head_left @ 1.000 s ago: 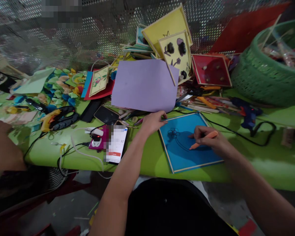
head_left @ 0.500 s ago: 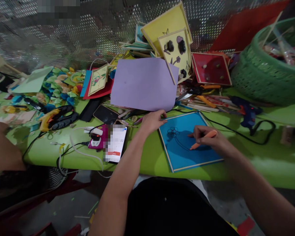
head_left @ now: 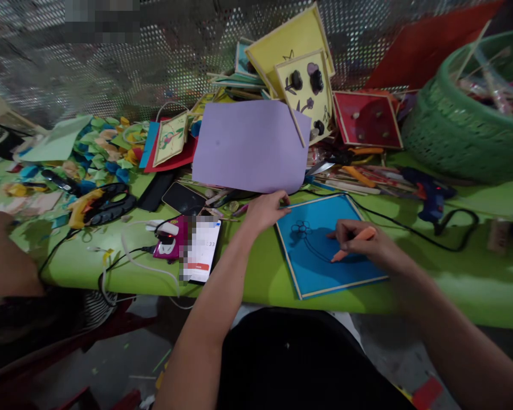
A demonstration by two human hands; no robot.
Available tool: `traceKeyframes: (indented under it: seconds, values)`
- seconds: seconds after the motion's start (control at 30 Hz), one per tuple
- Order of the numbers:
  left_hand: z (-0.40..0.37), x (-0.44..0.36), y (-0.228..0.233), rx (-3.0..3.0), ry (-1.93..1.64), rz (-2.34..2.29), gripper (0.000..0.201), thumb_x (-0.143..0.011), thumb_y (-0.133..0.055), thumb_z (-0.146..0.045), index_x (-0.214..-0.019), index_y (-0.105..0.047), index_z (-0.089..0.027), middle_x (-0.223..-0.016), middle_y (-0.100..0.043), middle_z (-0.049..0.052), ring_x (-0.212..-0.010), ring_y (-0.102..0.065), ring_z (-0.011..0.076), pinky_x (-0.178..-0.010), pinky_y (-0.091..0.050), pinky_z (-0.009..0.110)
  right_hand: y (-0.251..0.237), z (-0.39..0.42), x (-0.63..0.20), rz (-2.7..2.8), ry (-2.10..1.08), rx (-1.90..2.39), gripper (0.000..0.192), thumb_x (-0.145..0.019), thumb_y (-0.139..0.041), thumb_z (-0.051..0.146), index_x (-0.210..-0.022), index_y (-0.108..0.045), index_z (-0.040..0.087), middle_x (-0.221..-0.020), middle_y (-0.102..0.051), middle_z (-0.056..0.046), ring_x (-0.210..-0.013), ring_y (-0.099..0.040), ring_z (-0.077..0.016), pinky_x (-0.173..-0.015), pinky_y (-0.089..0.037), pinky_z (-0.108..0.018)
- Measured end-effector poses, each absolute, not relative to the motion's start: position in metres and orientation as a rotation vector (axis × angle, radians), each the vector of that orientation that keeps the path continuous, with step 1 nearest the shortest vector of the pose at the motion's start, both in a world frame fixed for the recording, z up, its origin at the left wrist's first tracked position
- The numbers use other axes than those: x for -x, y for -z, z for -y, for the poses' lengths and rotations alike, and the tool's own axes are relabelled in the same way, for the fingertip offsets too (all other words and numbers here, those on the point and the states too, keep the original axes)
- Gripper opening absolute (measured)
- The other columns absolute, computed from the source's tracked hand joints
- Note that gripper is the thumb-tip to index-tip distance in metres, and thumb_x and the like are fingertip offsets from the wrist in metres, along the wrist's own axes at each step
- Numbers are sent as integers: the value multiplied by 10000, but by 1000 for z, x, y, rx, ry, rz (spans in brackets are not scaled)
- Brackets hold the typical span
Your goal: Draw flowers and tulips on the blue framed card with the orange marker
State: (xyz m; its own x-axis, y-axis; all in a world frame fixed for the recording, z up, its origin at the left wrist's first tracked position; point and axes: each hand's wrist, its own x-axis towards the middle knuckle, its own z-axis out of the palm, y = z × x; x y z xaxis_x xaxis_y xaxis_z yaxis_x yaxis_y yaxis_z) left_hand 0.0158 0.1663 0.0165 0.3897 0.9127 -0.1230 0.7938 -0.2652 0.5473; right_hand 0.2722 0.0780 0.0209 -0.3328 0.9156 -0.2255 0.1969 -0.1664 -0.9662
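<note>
Barely anything has moved since a second ago: right hand (head_left: 363, 244) has crept slightly left, pen tip lower on the curve. Fingers are pinched around the orange pen (head_left: 354, 243), tip touching the blue board (head_left: 325, 273). Left hand (head_left: 263, 209) presses the board's upper-left corner, fingers flat, grasping nothing. Board lies at the near edge of the green table (head_left: 256, 279), just below the purple sheet (head_left: 250, 145).

Progress: a small flower and one long curved stem are drawn on the board; most of it is bare.

Readable text: phone (head_left: 202, 250) left of the board shows "33", probably a timer; rest blurred.
</note>
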Motion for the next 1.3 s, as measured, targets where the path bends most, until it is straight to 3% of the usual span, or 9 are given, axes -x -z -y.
traceKeyframes:
  seconds: [0.33,0.77,0.83,0.93,1.03,1.13,1.23,1.3]
  values:
    - [-166,-15,-16,-2124,-310,-1441,210,-874,-686,-364,-1058,-692,-263,-840,-702,-1,-780,-635,195,-679,-388,289,-21,-78,-271,1492,-1539,1331,231,-678,-730,291,-566,-535,236,-551,-467,56,-559,-604,-162,-1041,-499,-449]
    - [-166,-15,-18,-2106,-278,-1448,238,-887,-692,-365,-1105,-698,-270,-909,-726,14,-885,-667,209,-762,-441,291,-17,-78,-274,1478,-1566,1299,272,-699,-767,360,-575,-556,241,-554,-481,46,-585,-602,-179,-1061,-480,-468]
    - [-166,-15,-18,-2108,-277,-1447,236,-887,-691,-367,-1103,-697,-272,-912,-730,11,-888,-671,208,-764,-446,289,-15,-78,-276,1406,-1551,1272,271,-697,-787,387,-594,-582,242,-578,-495,35,-606,-611,-186,-1020,-508,-455]
    - [-166,-15,-18,-2112,-279,-1448,235,-887,-691,-369,-1100,-696,-269,-911,-735,11,-880,-675,209,-764,-451,292,-12,-79,-280,1280,-1440,1271,230,-713,-799,440,-719,-678,245,-711,-601,0,-699,-628,-199,-802,-563,-368]
    - [-166,-15,-17,-2127,-278,-1449,240,-881,-696,-366,-1100,-697,-266,-929,-740,17,-889,-680,220,-767,-457,303,-11,-80,-282,1214,-1319,1301,247,-767,-777,460,-891,-731,252,-879,-679,-23,-716,-618,-182,-601,-488,-294]
    - [-165,-15,-17,-2126,-281,-1453,233,-885,-686,-354,-1103,-700,-272,-950,-745,19,-915,-686,229,-786,-466,311,-13,-80,-281,1196,-1266,1304,260,-801,-761,469,-956,-740,261,-856,-682,-28,-724,-622,-191,-581,-462,-299]
    - [-166,-15,-18,-2111,-281,-1446,234,-895,-670,-351,-1113,-706,-275,-957,-750,24,-933,-691,233,-809,-475,318,-17,-78,-279,1202,-1247,1283,225,-795,-774,459,-916,-751,270,-750,-641,-10,-689,-598,-182,-610,-478,-304]
    - [-166,-15,-18,-2108,-271,-1445,240,-895,-669,-344,-1121,-708,-275,-958,-753,28,-947,-693,234,-827,-481,321,-21,-76,-278,1218,-1242,1300,220,-774,-791,453,-889,-758,269,-800,-660,-18,-712,-614,-184,-646,-504,-310]
